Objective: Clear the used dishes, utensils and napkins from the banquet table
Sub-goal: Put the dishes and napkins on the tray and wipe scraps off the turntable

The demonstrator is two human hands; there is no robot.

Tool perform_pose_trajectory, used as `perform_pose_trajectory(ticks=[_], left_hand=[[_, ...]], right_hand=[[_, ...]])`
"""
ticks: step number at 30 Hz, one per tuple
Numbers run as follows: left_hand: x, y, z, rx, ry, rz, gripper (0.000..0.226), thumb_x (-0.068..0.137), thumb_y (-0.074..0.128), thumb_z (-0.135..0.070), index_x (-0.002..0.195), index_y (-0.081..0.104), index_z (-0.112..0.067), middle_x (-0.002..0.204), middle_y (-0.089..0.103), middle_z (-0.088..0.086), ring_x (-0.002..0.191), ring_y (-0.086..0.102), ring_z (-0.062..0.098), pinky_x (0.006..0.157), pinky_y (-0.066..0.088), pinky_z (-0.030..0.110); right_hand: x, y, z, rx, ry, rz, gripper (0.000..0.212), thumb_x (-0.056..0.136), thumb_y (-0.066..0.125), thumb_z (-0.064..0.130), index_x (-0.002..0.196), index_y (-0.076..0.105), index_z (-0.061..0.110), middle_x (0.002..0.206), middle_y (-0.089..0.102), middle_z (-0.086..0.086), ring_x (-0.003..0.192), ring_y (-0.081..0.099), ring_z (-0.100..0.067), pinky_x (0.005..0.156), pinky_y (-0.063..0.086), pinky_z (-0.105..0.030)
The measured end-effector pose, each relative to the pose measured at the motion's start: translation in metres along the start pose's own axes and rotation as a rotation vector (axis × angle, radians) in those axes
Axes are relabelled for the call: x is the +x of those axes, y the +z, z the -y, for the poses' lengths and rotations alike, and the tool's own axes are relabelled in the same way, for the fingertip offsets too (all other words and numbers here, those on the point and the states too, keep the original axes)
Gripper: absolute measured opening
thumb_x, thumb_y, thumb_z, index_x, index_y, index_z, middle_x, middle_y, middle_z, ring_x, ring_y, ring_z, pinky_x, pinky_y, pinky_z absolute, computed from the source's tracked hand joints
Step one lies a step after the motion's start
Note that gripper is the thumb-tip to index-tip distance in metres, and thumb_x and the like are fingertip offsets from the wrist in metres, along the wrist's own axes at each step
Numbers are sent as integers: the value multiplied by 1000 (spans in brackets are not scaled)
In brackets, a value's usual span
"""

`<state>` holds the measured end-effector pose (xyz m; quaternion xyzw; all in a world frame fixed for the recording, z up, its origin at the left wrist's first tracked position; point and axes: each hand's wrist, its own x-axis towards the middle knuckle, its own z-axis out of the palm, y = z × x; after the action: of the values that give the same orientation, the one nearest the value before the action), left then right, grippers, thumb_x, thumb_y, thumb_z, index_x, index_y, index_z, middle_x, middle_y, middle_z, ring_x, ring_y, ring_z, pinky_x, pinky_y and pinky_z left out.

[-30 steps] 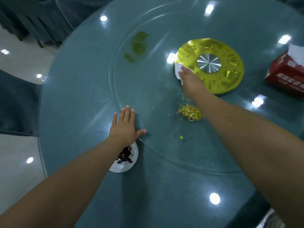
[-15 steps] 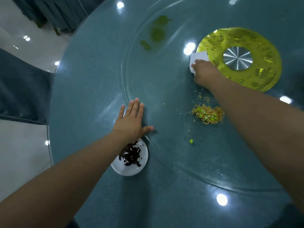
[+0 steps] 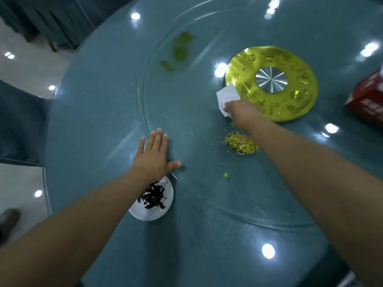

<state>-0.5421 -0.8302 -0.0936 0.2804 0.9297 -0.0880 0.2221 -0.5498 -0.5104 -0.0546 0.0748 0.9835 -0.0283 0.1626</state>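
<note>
My right hand [image 3: 241, 111], right of centre in the frame, pinches a crumpled white paper napkin [image 3: 226, 98] against the clear glass turntable [image 3: 186, 112], just beside the rim of the round gold metal hub plate [image 3: 290, 104]. My left hand [image 3: 154, 157], lower centre, lies flat with fingers straight and thumb spread, pressing on the turntable's edge and holding nothing. By my reckoning the clearing is well advanced: I see no utensils or glasses on the teal banquet table [image 3: 186, 255]. What remains, as far as I can see, is a small white round dish of dark food scraps [image 3: 152, 198], partly under my left forearm at lower centre; a heap of yellow noodle crumbs with green bits [image 3: 241, 144] just below my right wrist; one stray green morsel [image 3: 225, 175] nearer me; and green smears [image 3: 179, 51] at upper centre. A red cardboard tissue box [image 3: 367, 98] sits at the right edge. I judge the wiping to be barely under way.
</note>
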Motion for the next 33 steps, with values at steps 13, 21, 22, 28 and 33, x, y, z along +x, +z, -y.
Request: perform_pose_trajectory(ticks=[13, 21, 22, 28, 33], left_hand=[[-8, 6, -16, -58, -26, 13, 106, 83, 16, -84, 155, -16, -13, 160, -27, 9, 149, -23, 24, 120, -12, 49], [-22, 6, -34, -90, -49, 24, 105, 86, 21, -82, 155, -13, -12, 161, -24, 11, 149, -22, 26, 120, -11, 50], [-23, 6, -37, -90, -52, 27, 104, 86, 21, -81, 155, -14, -12, 161, -25, 11, 149, -22, 26, 121, -11, 50], [-30, 10, -50, -72, -71, 40, 104, 86, 18, -81, 154, -16, -10, 160, -27, 12, 148, -23, 27, 121, -11, 50], [-31, 16, -57, -60, -77, 37, 104, 87, 18, -80, 154, -18, -9, 160, -28, 13, 148, -24, 29, 121, -11, 49]], right_hand=[[-60, 27, 21, 172, 3, 17, 49, 87, 57, -1, 133, 60, 16, 133, 57, -10, 124, 50, -31, 99, 43, -32], [-103, 34, 13, 201, -9, -179, 37, 81, 51, -11, 112, 65, 4, 116, 59, -14, 110, 52, -34, 77, 46, -38], [-104, 32, 2, 218, 38, -238, 37, 80, 52, -11, 111, 65, 3, 115, 59, -15, 108, 53, -35, 75, 46, -38], [-108, 29, -78, 248, 247, -337, 36, 81, 57, -12, 114, 63, 1, 117, 56, -21, 97, 57, -40, 78, 46, -40], [-102, 40, -103, 261, 310, -270, 38, 84, 55, -11, 121, 59, -4, 120, 51, -26, 105, 54, -45, 89, 45, -42]])
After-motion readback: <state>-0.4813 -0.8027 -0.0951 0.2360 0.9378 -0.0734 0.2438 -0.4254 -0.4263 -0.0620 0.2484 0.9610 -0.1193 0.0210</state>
